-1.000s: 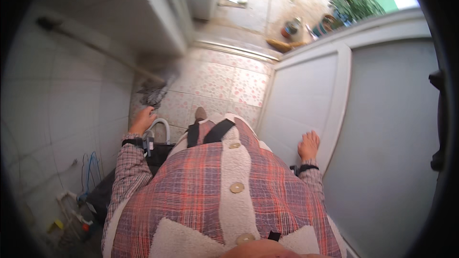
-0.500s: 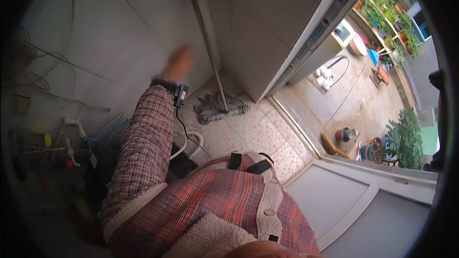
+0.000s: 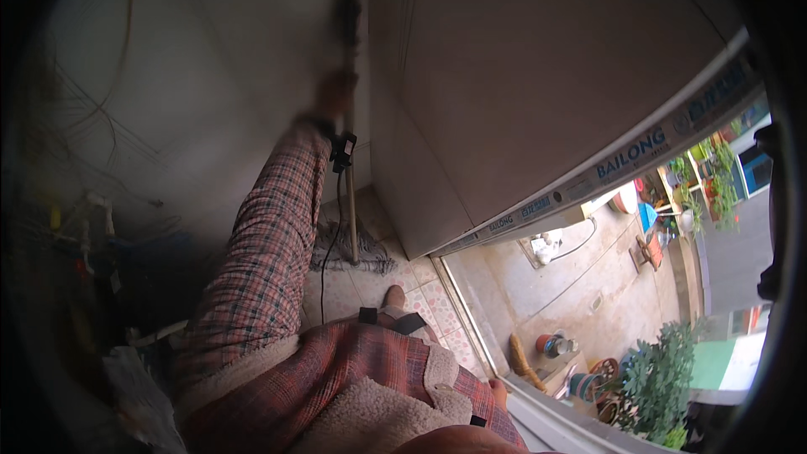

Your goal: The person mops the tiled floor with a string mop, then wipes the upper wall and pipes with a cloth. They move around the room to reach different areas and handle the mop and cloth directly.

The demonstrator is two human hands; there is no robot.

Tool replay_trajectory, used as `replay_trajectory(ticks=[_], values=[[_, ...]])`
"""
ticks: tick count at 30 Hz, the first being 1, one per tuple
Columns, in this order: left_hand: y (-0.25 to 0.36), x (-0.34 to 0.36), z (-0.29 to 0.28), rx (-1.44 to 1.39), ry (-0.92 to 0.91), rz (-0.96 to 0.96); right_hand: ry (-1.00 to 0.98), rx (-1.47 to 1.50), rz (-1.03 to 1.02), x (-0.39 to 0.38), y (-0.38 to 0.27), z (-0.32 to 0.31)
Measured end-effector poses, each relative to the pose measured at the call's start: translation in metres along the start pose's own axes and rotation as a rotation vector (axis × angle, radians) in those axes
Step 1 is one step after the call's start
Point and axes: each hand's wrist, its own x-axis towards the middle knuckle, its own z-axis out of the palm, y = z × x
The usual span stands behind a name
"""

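My left hand (image 3: 334,94), blurred, is stretched far forward and closed around the upper handle of a mop (image 3: 354,219). The handle stands nearly upright beside the corner of the wall, and its dark top end is smeared by motion. Its grey string head (image 3: 376,264) rests on the tiled floor, partly hidden behind my forearm. A black device with a cable (image 3: 343,151) is strapped at my left wrist, under a checked sleeve. My right hand does not show.
A large pale panel (image 3: 504,92) with a metal edge strip stands to the right of the mop. Beyond the doorway sill (image 3: 466,307) is a yard with potted plants (image 3: 660,382). Loose wires (image 3: 105,109) and pipes (image 3: 88,231) lie along the dim left wall. A shoe (image 3: 393,296) stands on the tiles.
My left hand has reached forward and closed on the mop handle. The view has turned, so the mop appears lower and more to the left, and the panel fills more of the right.
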Motion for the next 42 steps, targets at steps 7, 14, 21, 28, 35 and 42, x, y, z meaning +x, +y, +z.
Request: replay_trajectory(ticks=[7, 14, 21, 28, 35, 42], values=[[0.029, -0.159, -0.105, -0.683, 0.039, -0.398, -0.428, -0.223, -0.801, 0.144, -0.211, -0.045], [0.139, -0.414, -0.302, -0.448, 0.521, -0.553, -0.882, -0.464, -1.053, 0.135, -0.354, 0.009], [0.292, -0.529, -0.366, -0.346, 0.928, -0.687, -1.606, -0.511, -1.272, 0.075, -0.369, 0.183], [0.401, -0.569, -0.381, 0.189, 0.305, -0.953, -1.656, -0.11, -0.513, 0.02, -0.238, 0.337], [0.491, -0.574, -0.401, 0.505, 0.531, -1.319, -1.789, 0.035, -1.002, -0.08, -0.289, 0.335], [0.428, -0.579, -0.315, -0.084, 0.979, -1.789, -1.659, 0.091, -0.002, -0.167, -0.398, 0.363]])
